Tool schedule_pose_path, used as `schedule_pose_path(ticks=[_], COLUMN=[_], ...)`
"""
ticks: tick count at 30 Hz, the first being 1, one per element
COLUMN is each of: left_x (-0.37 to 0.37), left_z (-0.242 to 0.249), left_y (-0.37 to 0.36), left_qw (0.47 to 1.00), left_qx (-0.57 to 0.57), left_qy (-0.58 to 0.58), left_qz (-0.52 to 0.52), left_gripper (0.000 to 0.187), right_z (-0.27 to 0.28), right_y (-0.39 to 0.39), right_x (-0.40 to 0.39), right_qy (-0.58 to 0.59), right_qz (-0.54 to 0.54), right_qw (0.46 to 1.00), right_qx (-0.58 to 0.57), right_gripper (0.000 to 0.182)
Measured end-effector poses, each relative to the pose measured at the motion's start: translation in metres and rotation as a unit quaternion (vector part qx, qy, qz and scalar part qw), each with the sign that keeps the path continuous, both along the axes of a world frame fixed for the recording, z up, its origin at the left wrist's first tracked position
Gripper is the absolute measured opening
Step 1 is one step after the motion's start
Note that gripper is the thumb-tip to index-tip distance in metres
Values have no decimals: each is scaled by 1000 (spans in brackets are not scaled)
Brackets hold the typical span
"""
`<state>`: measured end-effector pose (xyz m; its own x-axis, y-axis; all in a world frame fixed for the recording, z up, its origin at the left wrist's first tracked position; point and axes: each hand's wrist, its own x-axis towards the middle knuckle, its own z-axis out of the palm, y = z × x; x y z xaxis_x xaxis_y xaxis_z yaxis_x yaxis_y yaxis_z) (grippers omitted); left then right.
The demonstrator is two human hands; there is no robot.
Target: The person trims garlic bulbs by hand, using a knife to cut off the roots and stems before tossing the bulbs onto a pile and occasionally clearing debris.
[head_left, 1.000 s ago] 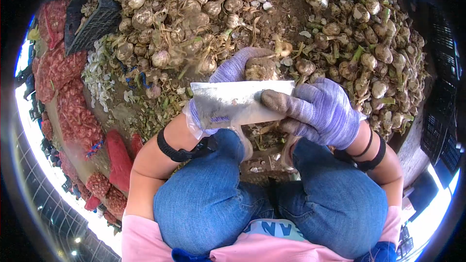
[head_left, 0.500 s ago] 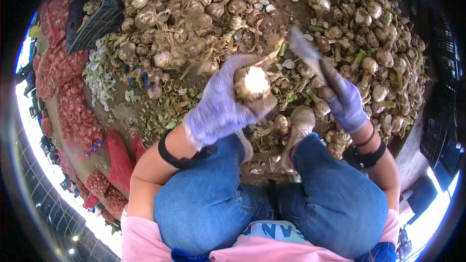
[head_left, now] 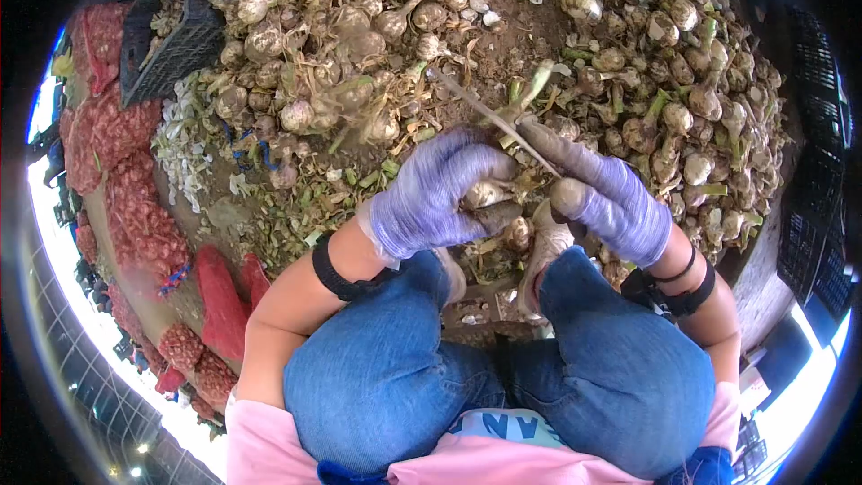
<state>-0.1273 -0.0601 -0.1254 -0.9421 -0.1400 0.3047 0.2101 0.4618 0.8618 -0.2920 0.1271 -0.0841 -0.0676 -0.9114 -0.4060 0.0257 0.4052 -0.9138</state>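
My left hand [head_left: 444,189], in a purple-and-white knit glove with dirty fingertips, is closed around a garlic bulb [head_left: 488,194]. Fingers cover most of the bulb. In my right hand [head_left: 615,202], gloved the same way, is a knife [head_left: 485,111], its thin blade slanting up and left across the top of the left hand's fingers. The right fingertips are close to the bulb. Just beyond the blade a pale green stem [head_left: 540,83] sticks up, in line with the held bulb. Both hands are above my knees, over the littered ground.
Garlic bulbs with stems lie heaped at right [head_left: 700,117] and at upper left [head_left: 296,45]. Stem and skin trimmings [head_left: 296,207] cover the ground between. A black crate [head_left: 171,45] stands upper left, red mesh sacks [head_left: 135,207] along the left, and dark crates [head_left: 813,189] at right.
My right hand has brought the knife left and down, from apart to right at the bulb. The left hand has turned, so the bulb's pale underside no longer faces me.
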Motion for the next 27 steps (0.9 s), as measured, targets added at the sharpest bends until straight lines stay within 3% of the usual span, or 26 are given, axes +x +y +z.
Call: schedule_pose_path(ticks=[2,3,4,5,7,9,11,13,14,15,17,18,19,20,22,25,27], left_x=[0,2,12,19,32,20,-21,-41,-53,-66,-69,-70,-75,-84,-89,-82,-61], left_z=[7,15,13,-3,-34,-51,-7,30,31,28,-70,-118,-143,-150,-163,-164,-135], left_y=[-1,-12,-21,-31,-51,-53,-9,0,-13,-19,-62,-84,-96,-97,-110,-106,-84], left_qw=[997,996,991,975,857,730,800,907,874,894,905,886,832,785,755,782,840], left_qx=[-6,-20,20,139,407,613,590,383,376,304,93,-6,-63,1,23,16,157], left_qy=[70,73,38,-28,-99,-135,-76,-173,-306,-308,-364,-397,-466,-523,-592,-569,-427], left_qz=[23,47,123,172,300,272,74,-21,-37,118,202,241,295,331,282,253,296], left_gripper=[38,35,34,35,38,50,55,52,55,48,50,56,79,86,88,91,91], right_z=[-5,-35,-71,-108,-126,-108,-102,-99,-95,-93,-91,-90,-87,-85,-84,-76,-70], right_y=[3,25,53,80,97,78,61,56,51,49,48,46,42,41,36,31,28], right_x=[-5,-7,-8,-9,1,4,3,6,5,5,3,2,3,4,1,-3,-7], right_qy=[-58,-25,16,59,33,-61,-99,-134,-78,-91,-87,-75,-65,-57,-51,-60,-78], right_qz=[-16,-4,-10,-17,-74,-121,-131,-138,-117,-120,-109,-109,-108,-104,-89,-95,-108], right_qw=[996,992,993,991,991,973,968,962,975,971,970,973,975,977,977,974,967], right_qx=[66,123,118,115,111,185,192,195,174,188,200,190,183,178,184,196,219], right_gripper=[57,55,55,54,55,56,58,58,57,57,57,57,57,57,58,58,58])
